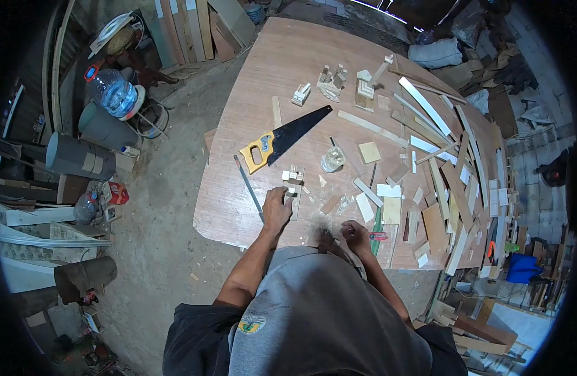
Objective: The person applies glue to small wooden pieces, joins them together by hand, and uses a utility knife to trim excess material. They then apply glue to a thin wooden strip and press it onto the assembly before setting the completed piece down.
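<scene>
My left hand (277, 208) is closed at the near end of a small wooden model (293, 175) built of pale blocks on a narrow strip, its fingertips pinching a small wooden block (290, 193). My right hand (356, 237) rests curled at the table's near edge, its fingers folded over whatever they hold. Just right of it lie pliers with red handles (379, 236), across a green strip (377, 229). A long thin file-like bar (249, 188) lies left of my left hand. Beyond the model stands a clear jar (332, 160).
A handsaw with a yellow handle (258, 152) lies mid-table (269, 69). Farther back stand several small block models (331, 81). Wood strips and offcuts (448, 188) crowd the right side. A water bottle (113, 93) sits on a stool at the left.
</scene>
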`<state>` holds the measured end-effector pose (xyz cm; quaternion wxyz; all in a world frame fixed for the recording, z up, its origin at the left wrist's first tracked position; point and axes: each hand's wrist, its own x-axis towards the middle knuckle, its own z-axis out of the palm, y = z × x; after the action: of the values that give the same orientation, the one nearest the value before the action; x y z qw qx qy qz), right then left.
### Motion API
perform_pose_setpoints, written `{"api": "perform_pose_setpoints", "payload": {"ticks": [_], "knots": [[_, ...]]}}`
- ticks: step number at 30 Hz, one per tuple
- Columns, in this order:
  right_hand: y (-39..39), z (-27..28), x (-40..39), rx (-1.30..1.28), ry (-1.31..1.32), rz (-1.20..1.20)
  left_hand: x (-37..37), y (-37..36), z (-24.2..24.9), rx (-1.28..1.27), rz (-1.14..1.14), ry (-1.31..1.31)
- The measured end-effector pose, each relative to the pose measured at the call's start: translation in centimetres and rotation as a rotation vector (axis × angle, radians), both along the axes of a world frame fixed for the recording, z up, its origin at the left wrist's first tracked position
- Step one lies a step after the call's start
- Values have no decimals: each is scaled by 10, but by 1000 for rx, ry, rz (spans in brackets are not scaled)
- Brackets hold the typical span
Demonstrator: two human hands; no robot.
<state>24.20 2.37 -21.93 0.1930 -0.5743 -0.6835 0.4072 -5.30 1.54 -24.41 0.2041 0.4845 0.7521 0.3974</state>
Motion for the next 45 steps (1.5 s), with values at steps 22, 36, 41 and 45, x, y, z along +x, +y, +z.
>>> {"api": "perform_pose_setpoints", "payload": {"ticks": [22,36,41,45], "knots": [[1,-24,19,-2,-9,-29,3,8,3,-76,-10,54],[-5,-20,13,5,-42,-38,2,11,11,-70,-29,28],[-5,-17,12,-43,-31,-44,1,14,15,-64,-24,-1],[-5,-21,15,-30,-23,-39,1,14,14,-77,-25,2]]}}
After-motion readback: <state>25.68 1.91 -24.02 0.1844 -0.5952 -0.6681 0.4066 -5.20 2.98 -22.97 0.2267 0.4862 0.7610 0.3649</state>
